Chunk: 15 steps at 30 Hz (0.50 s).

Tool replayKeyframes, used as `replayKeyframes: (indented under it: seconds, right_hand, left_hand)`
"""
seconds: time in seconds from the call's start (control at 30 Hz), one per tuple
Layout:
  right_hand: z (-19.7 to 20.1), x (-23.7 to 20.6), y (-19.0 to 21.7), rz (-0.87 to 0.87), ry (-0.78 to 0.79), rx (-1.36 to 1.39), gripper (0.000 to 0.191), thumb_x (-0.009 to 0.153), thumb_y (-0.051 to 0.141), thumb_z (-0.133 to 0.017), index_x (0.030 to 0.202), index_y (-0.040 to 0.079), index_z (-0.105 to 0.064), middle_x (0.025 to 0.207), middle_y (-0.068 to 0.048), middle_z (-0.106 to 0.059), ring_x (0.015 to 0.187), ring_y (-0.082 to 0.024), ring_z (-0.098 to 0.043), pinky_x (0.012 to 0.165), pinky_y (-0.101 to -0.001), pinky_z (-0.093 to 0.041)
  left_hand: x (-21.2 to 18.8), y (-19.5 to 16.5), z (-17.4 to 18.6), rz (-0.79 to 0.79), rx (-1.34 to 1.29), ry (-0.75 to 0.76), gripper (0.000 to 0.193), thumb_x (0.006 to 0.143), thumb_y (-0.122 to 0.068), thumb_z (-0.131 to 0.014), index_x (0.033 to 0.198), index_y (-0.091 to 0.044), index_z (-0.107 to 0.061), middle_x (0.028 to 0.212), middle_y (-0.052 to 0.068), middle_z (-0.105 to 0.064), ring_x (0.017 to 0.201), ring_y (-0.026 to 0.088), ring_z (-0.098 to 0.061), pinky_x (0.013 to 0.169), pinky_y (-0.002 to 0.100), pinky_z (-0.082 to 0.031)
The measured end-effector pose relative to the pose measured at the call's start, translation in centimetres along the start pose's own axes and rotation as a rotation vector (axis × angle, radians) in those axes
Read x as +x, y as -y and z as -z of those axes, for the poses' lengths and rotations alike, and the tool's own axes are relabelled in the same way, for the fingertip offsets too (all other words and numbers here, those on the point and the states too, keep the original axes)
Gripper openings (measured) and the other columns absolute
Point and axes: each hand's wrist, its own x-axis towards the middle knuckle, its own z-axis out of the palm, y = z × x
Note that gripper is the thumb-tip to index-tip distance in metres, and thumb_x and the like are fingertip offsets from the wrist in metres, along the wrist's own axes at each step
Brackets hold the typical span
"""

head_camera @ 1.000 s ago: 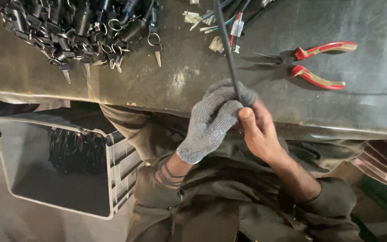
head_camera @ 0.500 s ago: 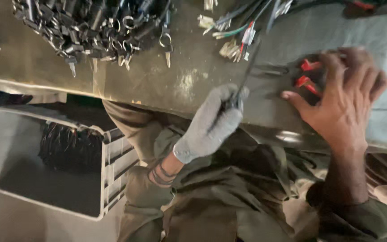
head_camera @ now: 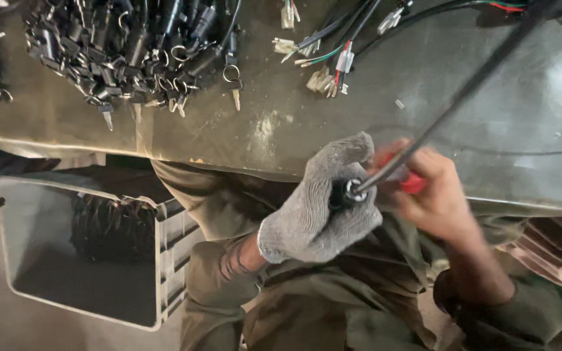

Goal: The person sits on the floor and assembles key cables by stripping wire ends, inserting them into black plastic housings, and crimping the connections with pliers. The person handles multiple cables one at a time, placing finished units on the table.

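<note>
My left hand point(head_camera: 323, 205), in a grey knit glove, grips the black round end point(head_camera: 345, 192) of a long black cable point(head_camera: 463, 91) at the near edge of the metal workbench point(head_camera: 385, 117). The cable runs up and right across the bench. My bare right hand point(head_camera: 434, 195) is right beside the gloved hand and holds red-handled pliers point(head_camera: 411, 183), close to the cable end. The pliers' jaws are hidden and the hand is blurred.
A heap of black key-lock parts with keys and rings point(head_camera: 138, 49) lies at the bench's far left. Loose coloured wire ends with connectors point(head_camera: 326, 62) lie at the top middle. A grey plastic crate point(head_camera: 86, 250) holding dark parts stands on the floor at the lower left.
My right hand left the cable, reached to the red-handled pliers on the bench, picked them up and came back beside my left hand. The left hand kept hold of the cable end.
</note>
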Motion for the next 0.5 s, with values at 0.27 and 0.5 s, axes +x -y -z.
replayKeyframes:
  seconds: [0.27, 0.5]
  right_hand:
    - [0.1, 2.6, 2.0, 0.197, 0.004, -0.399, 0.022, 0.074, 0.016, -0.074, 0.079, 0.005, -0.055, 0.084, -0.009, -0.06, 0.076, -0.027, -0.064, 0.074, -0.0422, -0.053]
    - [-0.1, 1.9, 1.2, 0.105, 0.019, -0.526, 0.043, 0.081, 0.032, -0.087, 0.071, 0.008, -0.052, 0.071, -0.005, -0.057, 0.066, -0.023, -0.059, 0.059, -0.0408, -0.047]
  left_hand:
    - [-0.2, -1.4, 1.0, 0.163, -0.088, 0.095, 0.077, 0.103, -0.007, -0.067, 0.161, 0.006, -0.018, 0.122, 0.012, -0.058, 0.096, 0.016, -0.062, 0.095, 0.031, -0.054]
    - [0.4, -3.0, 2.1, 0.273, 0.102, 0.201, 0.079, 0.104, -0.013, -0.069, 0.161, 0.002, -0.017, 0.126, 0.017, -0.067, 0.106, 0.023, -0.071, 0.096, 0.032, -0.057]
